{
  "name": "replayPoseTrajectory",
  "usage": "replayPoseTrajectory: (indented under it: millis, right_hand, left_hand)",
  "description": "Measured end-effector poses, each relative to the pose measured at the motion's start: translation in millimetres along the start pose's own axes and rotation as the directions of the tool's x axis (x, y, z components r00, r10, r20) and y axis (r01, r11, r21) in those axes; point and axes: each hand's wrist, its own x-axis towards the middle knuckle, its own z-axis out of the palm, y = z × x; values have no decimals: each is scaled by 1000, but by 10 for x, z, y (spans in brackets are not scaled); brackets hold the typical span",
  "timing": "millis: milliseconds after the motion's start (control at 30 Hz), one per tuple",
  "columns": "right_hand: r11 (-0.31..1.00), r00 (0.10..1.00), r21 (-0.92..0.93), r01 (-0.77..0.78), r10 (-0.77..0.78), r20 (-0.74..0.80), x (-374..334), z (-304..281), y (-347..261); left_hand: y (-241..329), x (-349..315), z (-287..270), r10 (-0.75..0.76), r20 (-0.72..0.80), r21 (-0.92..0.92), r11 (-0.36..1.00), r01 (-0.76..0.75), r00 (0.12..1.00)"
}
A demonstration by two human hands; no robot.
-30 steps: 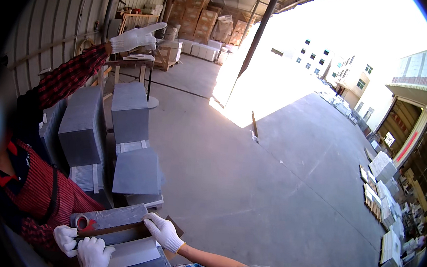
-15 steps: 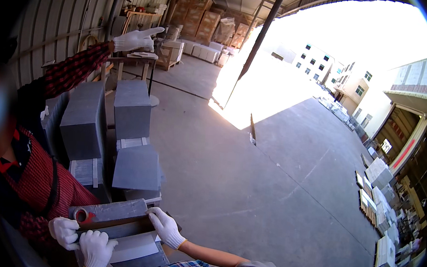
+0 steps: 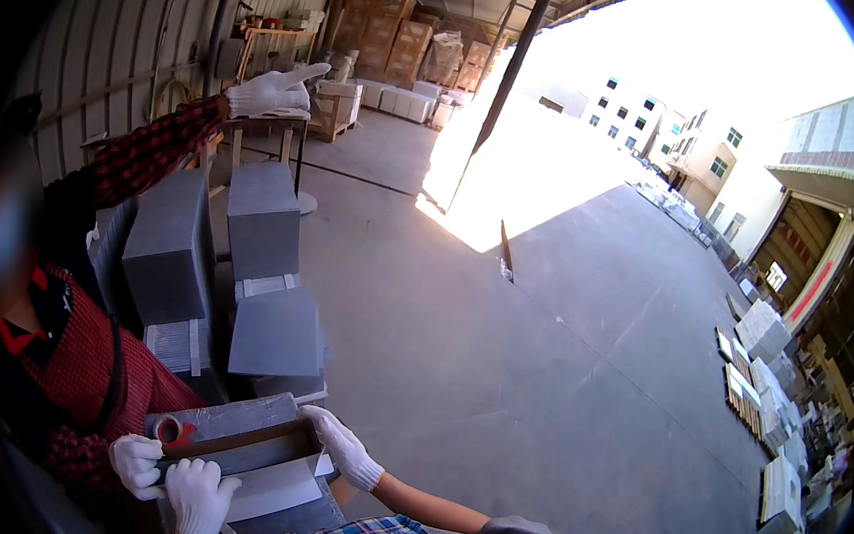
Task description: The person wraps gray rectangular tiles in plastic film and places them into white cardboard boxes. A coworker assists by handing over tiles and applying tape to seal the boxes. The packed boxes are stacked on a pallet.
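Note:
A long open box (image 3: 242, 445) with a brown inside lies on grey slabs in front of me, its white flap (image 3: 279, 488) folded out toward me. My left hand (image 3: 196, 500), in a white glove, has its fingers bent over the box's near edge by the left end. At the other end, my gloved right hand (image 3: 343, 447) lies along the box's outer corner, fingers stretched out. Beside my left hand, a co-worker's gloved hand (image 3: 137, 465) grips the box's left end. A roll of tape (image 3: 171, 432) with a red core rests on the slab behind the box.
A co-worker in a red checked sleeve (image 3: 155, 148) stands at the left, with a gloved hand (image 3: 265, 92) pointing right. Grey stone blocks (image 3: 168, 247) stand beyond the box. Cartons (image 3: 404, 49) are stacked far back. Concrete floor (image 3: 497, 393) stretches right, with piled slabs (image 3: 780, 496) along its edge.
My right hand has loosened from the box's corner and straightened its fingers. More of the box's inside and a white end flap now show. The co-worker's pointing arm has dropped slightly.

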Motion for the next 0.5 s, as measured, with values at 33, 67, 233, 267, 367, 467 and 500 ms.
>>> replayPoseTrajectory:
  millis: [33,67,233,267,367,467,500]
  right_hand:
    - [993,996,82,-85,88,-32,-39,29,1]
    - [994,996,83,-78,81,-33,-70,1,98]
    - [992,993,-42,-117,116,-19,-122,15,-48]
    - [990,992,-61,-124,123,-16,-125,9,-86]
    - [989,991,-64,-130,127,-52,-182,101,-39]
    - [981,989,-131,-141,132,-74,-169,162,-95]
    - [982,988,-122,-142,133,-77,-167,187,-121]
  left_hand:
    - [-9,1,-4,7,-7,0,1000,-7,1000]
    - [-18,8,-9,15,-13,1,1000,-15,1000]
    - [16,27,-30,50,-40,-1,999,-50,998]
    - [-1,-5,-50,42,-23,-2,999,-43,999]
    - [-23,-24,-76,19,-14,-5,1000,-19,1000]
    - [6,-15,-131,34,-38,-7,999,-34,999]
    - [12,-14,-152,35,-41,-9,999,-36,999]
